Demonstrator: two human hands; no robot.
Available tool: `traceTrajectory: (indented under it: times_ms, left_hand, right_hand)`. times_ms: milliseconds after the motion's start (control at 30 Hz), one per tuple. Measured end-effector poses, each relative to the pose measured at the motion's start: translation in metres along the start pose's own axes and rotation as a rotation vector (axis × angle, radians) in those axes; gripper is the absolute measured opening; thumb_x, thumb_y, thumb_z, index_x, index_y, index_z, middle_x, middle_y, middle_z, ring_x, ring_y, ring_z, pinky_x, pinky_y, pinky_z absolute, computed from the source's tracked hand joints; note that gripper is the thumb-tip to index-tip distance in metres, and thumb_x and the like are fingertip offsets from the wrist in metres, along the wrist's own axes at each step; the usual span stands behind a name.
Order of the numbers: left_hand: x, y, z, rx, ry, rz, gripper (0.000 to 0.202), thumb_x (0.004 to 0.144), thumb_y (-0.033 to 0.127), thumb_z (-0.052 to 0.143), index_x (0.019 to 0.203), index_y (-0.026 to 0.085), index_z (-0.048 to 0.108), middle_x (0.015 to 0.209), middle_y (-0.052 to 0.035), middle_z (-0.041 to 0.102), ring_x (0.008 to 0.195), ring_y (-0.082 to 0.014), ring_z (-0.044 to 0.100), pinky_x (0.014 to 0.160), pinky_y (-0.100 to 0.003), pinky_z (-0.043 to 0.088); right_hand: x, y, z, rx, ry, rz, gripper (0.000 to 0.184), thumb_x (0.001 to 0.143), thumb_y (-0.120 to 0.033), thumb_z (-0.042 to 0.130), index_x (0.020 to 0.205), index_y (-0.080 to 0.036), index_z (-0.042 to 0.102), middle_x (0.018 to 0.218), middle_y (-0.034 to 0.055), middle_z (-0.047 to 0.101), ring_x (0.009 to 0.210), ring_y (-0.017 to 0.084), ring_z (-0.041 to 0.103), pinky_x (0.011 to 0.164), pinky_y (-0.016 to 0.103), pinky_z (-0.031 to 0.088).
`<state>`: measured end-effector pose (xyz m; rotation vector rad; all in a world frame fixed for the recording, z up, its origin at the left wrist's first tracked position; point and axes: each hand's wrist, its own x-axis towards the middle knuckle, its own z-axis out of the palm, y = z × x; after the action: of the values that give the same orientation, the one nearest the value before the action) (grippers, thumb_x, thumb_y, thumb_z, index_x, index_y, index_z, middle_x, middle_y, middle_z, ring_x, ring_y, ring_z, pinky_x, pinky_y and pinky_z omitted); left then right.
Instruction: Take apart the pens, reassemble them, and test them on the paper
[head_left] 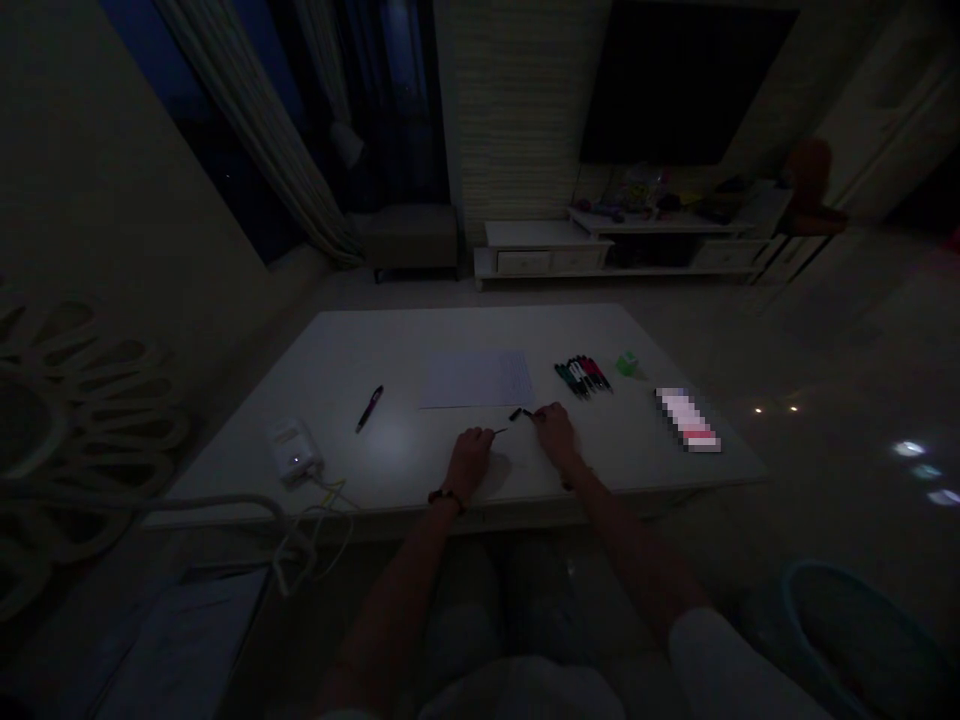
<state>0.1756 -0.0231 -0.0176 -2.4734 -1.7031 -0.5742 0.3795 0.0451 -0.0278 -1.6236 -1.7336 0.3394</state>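
My left hand rests near the low white table's front edge, pinching a thin dark rod, probably a pen refill. Just to its right, my right hand holds a short black pen part by its end. The two pieces point toward each other with a small gap between them. Beyond my hands lies a sheet of paper. Several pens lie bunched further right, and a single dark pen lies to the left.
The white table has a white plugged-in device with trailing cables at left, a small green cube, and a blurred pink-and-white box. A low white cabinet stands beyond. The room is dim.
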Motion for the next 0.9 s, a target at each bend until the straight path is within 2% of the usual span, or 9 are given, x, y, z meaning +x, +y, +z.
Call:
traceTrajectory:
  times_ms: [67, 167, 233, 367, 500, 667, 900]
  left_hand:
    - [0.000, 0.000, 0.000, 0.000, -0.006, -0.004, 0.014, 0.088, 0.013, 0.039, 0.093, 0.019, 0.051, 0.088, -0.0055, 0.053, 0.083, -0.0188, 0.047, 0.076, -0.032, 0.038]
    - [0.000, 0.000, -0.001, -0.002, -0.019, 0.001, 0.014, 0.087, 0.013, 0.040, 0.094, 0.019, 0.051, 0.088, -0.0057, 0.053, 0.084, -0.0191, 0.047, 0.076, -0.033, 0.038]
    - [0.001, 0.001, -0.001, -0.003, -0.026, 0.007, 0.014, 0.087, 0.013, 0.041, 0.095, 0.019, 0.051, 0.088, -0.0055, 0.053, 0.084, -0.0192, 0.047, 0.077, -0.033, 0.038]
    - [0.001, 0.001, -0.002, -0.006, -0.037, 0.010, 0.013, 0.087, 0.013, 0.041, 0.095, 0.019, 0.051, 0.088, -0.0055, 0.053, 0.084, -0.0192, 0.047, 0.077, -0.033, 0.037]
    - [0.001, 0.003, -0.003, 0.012, -0.032, 0.009, 0.014, 0.087, 0.013, 0.041, 0.095, 0.019, 0.051, 0.088, -0.0054, 0.053, 0.085, -0.0191, 0.047, 0.076, -0.032, 0.037]
    - [0.000, 0.003, -0.004, 0.032, -0.030, 0.014, 0.013, 0.088, 0.013, 0.041, 0.093, 0.019, 0.051, 0.087, -0.0052, 0.053, 0.082, -0.0189, 0.047, 0.074, -0.032, 0.036]
    - [0.000, 0.002, -0.001, 0.027, -0.024, 0.006, 0.013, 0.088, 0.013, 0.040, 0.094, 0.019, 0.051, 0.087, -0.0053, 0.053, 0.083, -0.0187, 0.048, 0.075, -0.032, 0.037]
  right_hand:
    - [-0.007, 0.000, -0.005, 0.097, 0.034, -0.003, 0.015, 0.079, -0.026, 0.053, 0.082, -0.016, 0.064, 0.087, 0.0097, 0.062, 0.083, 0.019, 0.056, 0.075, 0.030, 0.042]
    - [-0.021, -0.004, -0.021, 0.285, -0.057, -0.028, 0.018, 0.080, -0.028, 0.051, 0.088, -0.018, 0.063, 0.082, 0.0062, 0.065, 0.075, 0.018, 0.059, 0.068, 0.030, 0.045]
    - [-0.029, -0.012, -0.033, 0.364, -0.121, -0.105, 0.018, 0.079, -0.030, 0.053, 0.087, -0.019, 0.064, 0.083, 0.0049, 0.066, 0.075, 0.017, 0.060, 0.066, 0.028, 0.045]
    - [-0.035, -0.034, -0.047, 0.410, -0.101, -0.206, 0.018, 0.080, -0.031, 0.054, 0.086, -0.019, 0.065, 0.085, 0.0059, 0.066, 0.076, 0.017, 0.060, 0.067, 0.029, 0.046]
    - [-0.033, -0.045, -0.045, 0.449, -0.064, -0.251, 0.017, 0.082, -0.031, 0.053, 0.087, -0.019, 0.065, 0.084, 0.0058, 0.065, 0.076, 0.017, 0.059, 0.069, 0.030, 0.047]
    - [-0.033, -0.047, -0.039, 0.454, -0.095, -0.275, 0.016, 0.082, -0.031, 0.054, 0.086, -0.019, 0.065, 0.084, 0.0054, 0.065, 0.075, 0.016, 0.059, 0.068, 0.029, 0.047]
    - [-0.034, -0.046, -0.045, 0.452, -0.052, -0.262, 0.017, 0.082, -0.031, 0.054, 0.087, -0.020, 0.065, 0.086, 0.0058, 0.065, 0.077, 0.017, 0.060, 0.068, 0.029, 0.048]
